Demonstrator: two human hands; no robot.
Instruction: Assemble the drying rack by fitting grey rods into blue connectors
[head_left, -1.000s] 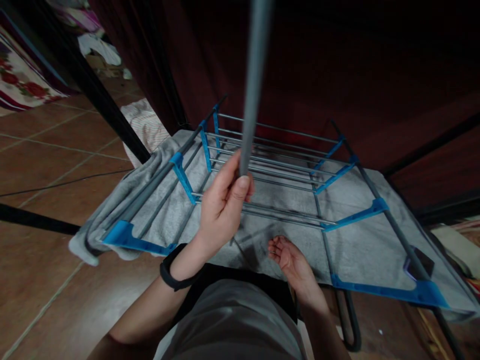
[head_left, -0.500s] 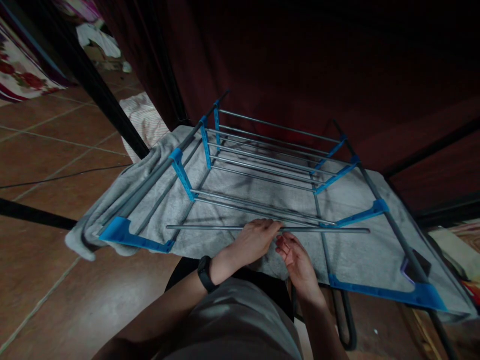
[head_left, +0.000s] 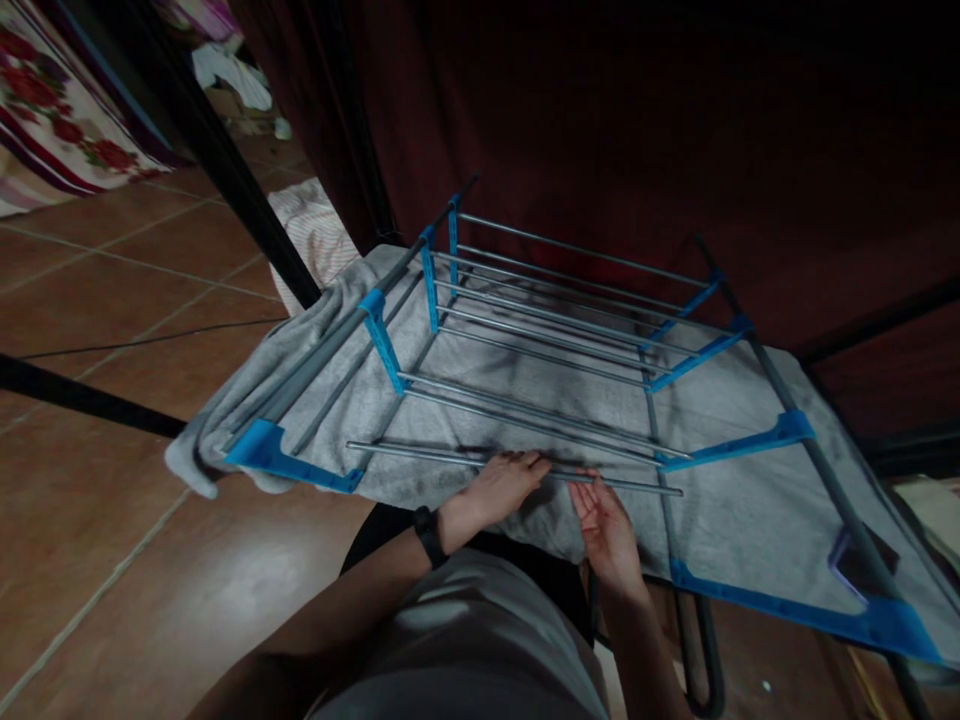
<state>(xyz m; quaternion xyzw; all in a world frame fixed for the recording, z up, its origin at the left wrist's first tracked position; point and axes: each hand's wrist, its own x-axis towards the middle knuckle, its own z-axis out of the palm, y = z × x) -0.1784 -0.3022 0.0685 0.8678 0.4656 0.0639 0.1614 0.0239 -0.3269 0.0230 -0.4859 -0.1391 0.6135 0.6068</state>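
Several red flowers pattern a cloth (head_left: 64,110) at the far left, hanging above a brown tiled floor (head_left: 105,320), with a dark bar (head_left: 90,397) crossing the near left. A slanted black post (head_left: 225,150) comes next, then a pale striped cloth (head_left: 319,235) just right of its lower part. Right of that spreads a grey blanket (head_left: 517,410), bunched along its left edge. On it lies a rack (head_left: 534,427) of grey rods joined by blue brackets, its long rails running from near to far on either side. A loose grey rod (head_left: 435,457) lies crosswise at the near side of the rack, its left end a little farther away than its right. The left hand (head_left: 504,488), with a dark band (head_left: 430,538) on the wrist, comes over the rod back upward, fingers curled around its middle. To its right, the right hand (head_left: 606,530) is turned palm up, fingertips against the rod; whether they grip it, I cannot tell. Farther right, a dark flat object (head_left: 862,562) with a purplish edge rests on the blanket, partly behind the right rail (head_left: 832,475).
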